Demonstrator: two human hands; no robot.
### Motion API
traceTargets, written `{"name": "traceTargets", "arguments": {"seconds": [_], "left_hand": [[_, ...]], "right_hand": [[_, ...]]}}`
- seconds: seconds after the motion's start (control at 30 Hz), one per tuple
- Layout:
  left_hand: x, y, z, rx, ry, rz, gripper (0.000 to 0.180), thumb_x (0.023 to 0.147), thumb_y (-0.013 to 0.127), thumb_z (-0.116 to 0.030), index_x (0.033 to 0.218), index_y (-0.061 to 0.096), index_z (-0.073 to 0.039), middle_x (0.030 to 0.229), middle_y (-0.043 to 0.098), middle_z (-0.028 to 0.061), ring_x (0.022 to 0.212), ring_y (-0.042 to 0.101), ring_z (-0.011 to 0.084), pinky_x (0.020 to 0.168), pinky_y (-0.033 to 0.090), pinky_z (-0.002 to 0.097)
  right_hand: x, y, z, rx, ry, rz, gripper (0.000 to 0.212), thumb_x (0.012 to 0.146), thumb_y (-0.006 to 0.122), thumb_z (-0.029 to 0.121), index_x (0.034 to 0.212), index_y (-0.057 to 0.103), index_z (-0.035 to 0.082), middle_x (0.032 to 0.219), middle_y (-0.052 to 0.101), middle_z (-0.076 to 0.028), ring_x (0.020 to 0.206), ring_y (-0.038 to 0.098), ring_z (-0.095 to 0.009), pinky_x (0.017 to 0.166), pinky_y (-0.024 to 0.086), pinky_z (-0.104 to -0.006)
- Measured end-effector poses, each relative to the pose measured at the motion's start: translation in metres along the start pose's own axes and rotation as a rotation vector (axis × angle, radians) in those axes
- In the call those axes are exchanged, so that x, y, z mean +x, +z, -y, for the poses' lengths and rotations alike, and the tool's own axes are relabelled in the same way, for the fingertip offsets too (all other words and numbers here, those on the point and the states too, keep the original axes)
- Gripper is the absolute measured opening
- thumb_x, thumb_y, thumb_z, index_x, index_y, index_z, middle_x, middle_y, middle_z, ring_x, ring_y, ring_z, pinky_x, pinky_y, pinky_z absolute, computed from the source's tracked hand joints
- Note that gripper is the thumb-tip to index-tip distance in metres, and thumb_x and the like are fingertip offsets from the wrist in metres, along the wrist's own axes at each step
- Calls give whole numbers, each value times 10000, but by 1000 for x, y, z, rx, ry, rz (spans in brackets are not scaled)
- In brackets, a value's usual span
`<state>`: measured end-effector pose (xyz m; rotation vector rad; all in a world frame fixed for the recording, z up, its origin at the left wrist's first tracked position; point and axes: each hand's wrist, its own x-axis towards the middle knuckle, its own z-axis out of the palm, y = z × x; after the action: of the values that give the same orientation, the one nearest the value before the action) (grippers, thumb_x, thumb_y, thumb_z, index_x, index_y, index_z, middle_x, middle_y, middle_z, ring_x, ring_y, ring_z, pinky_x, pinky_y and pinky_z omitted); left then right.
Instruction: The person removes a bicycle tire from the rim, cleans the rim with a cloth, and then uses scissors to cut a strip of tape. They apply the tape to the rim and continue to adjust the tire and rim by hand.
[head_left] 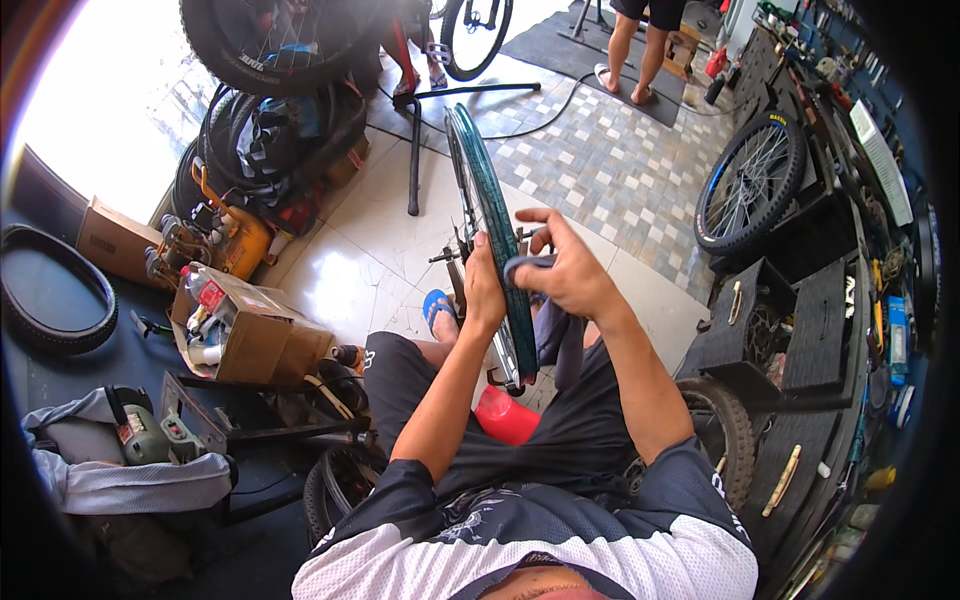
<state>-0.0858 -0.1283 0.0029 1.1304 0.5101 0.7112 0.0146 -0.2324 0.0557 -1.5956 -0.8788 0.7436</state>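
The bicycle wheel (463,175) stands upright between the seated person's knees, leaning slightly, with a teal band (490,190) running along its outer face. The left hand (486,288) is closed against the wheel's near left side, its thumb pointing up along the rim. The right hand (570,275) pinches a dark grey cloth (535,266) at the wheel's right side, its index finger held out loose; more of the cloth hangs below. The work looks partway along: the band covers the visible stretch of the face and no tyre is fitted over it, though the far side is hidden, so whether the band is complete cannot be told. Wiping or pressing along the rest of the face probably remains. The pale floor tiles (385,250) ahead give open room as far as the black stand base (414,165). Sideways it is tighter: an open cardboard box (285,345) sits near the left knee, and a knobbly tyre (737,430) stands just beside the right elbow. The 2 thighs bound the wheel's lower edge.
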Motion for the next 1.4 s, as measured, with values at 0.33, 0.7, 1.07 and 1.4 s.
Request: {"name": "traceTargets", "arguments": {"seconds": [0.33,0.7,1.07,1.4], "left_hand": [[-16,-19,39,115,66,92,585,1171,236,-455,1229,624,-22,856,625,-12,688,549,48,590,414,221],[-70,-50,109,354,373,285,718,1112,155,-457,1322,594,71,1314,577,247,1246,491,421,1135,329,481],[-43,-43,86,308,285,180,629,1119,212,-394,1275,629,49,1263,631,223,1206,555,389,1104,377,470],[-36,-33,65,273,196,107,557,1151,262,-388,1160,658,4,1095,653,126,990,610,253,919,478,377]], "right_hand": [[32,5,22,-176,-7,-94,809,733,798,270,1433,493,4,889,574,-67,787,615,-188,725,520,-322],[110,0,28,-222,26,-138,831,752,805,389,1415,499,-8,919,611,-100,836,641,-231,780,536,-349],[16,25,0,-320,-91,-319,630,894,695,406,1390,506,66,865,642,-139,817,685,-349,765,539,-461],[-69,41,-54,-113,-37,-280,666,860,739,251,1415,448,27,817,575,-82,732,613,-237,727,522,-379]]}}
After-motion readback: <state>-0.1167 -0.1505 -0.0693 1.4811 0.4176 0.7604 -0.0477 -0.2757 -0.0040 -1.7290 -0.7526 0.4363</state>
